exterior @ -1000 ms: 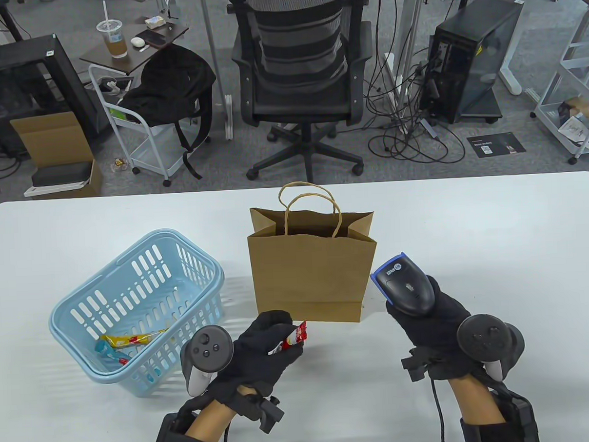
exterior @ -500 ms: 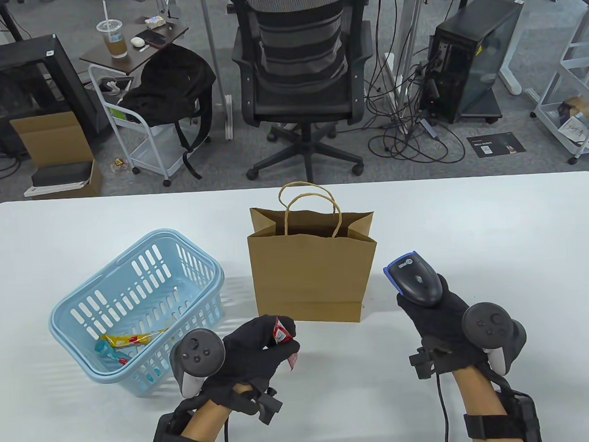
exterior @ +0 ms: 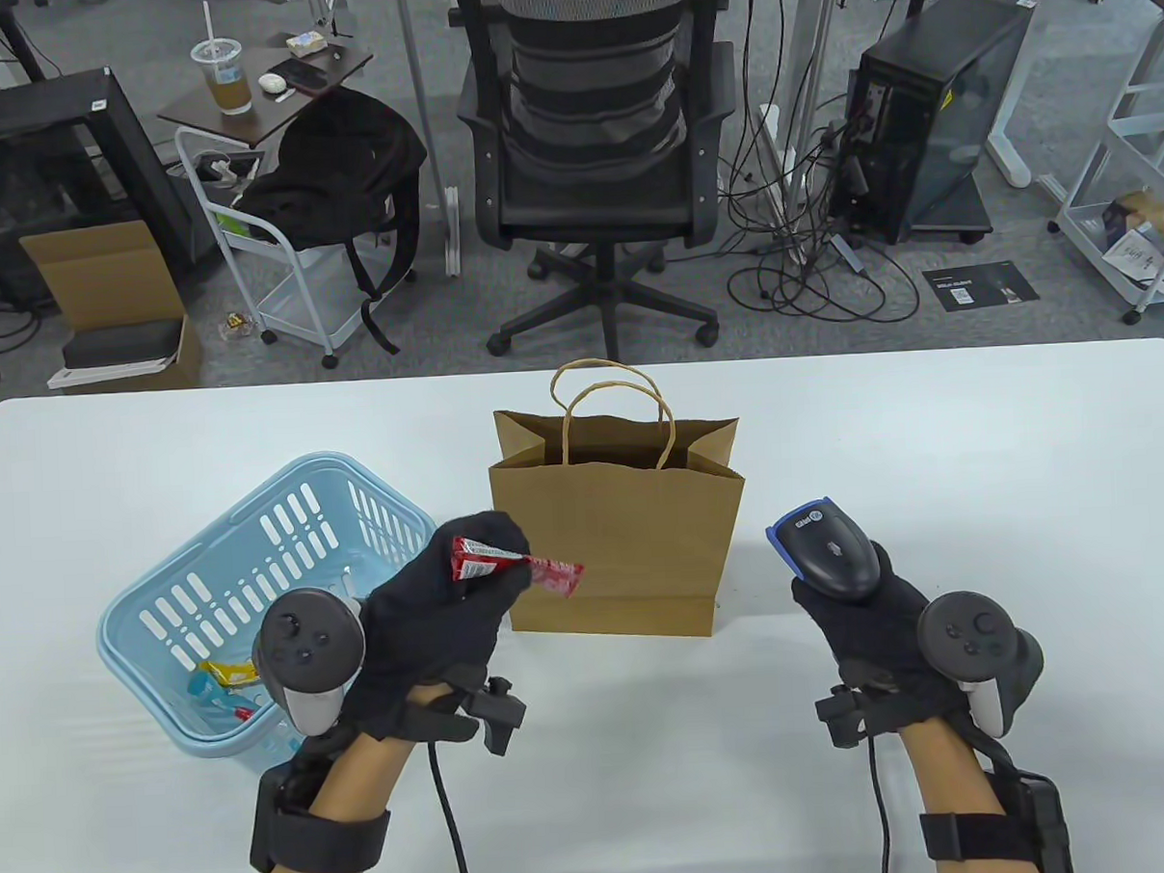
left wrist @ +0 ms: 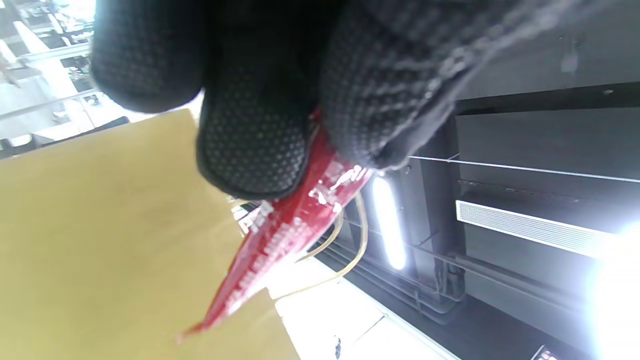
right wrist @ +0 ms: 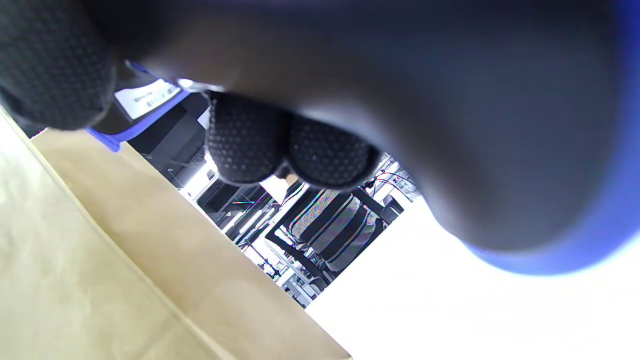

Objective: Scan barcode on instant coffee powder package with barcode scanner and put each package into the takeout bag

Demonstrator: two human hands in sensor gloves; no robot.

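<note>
While the left hand (exterior: pixel 425 607) pinches the red coffee sachet (exterior: pixel 515 562) at centre frame before the paper takeout bag (exterior: pixel 617 527), and the right hand (exterior: pixel 865 627) grips the barcode scanner (exterior: pixel 826 553), the thin end-pinch risks the sachet slipping short of the bag's mouth.

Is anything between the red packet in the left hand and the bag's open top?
Nothing visible blocks it. The left hand pinches the red packet in front of the paper bag. The handles stand over the mouth, with open space between them.
</note>
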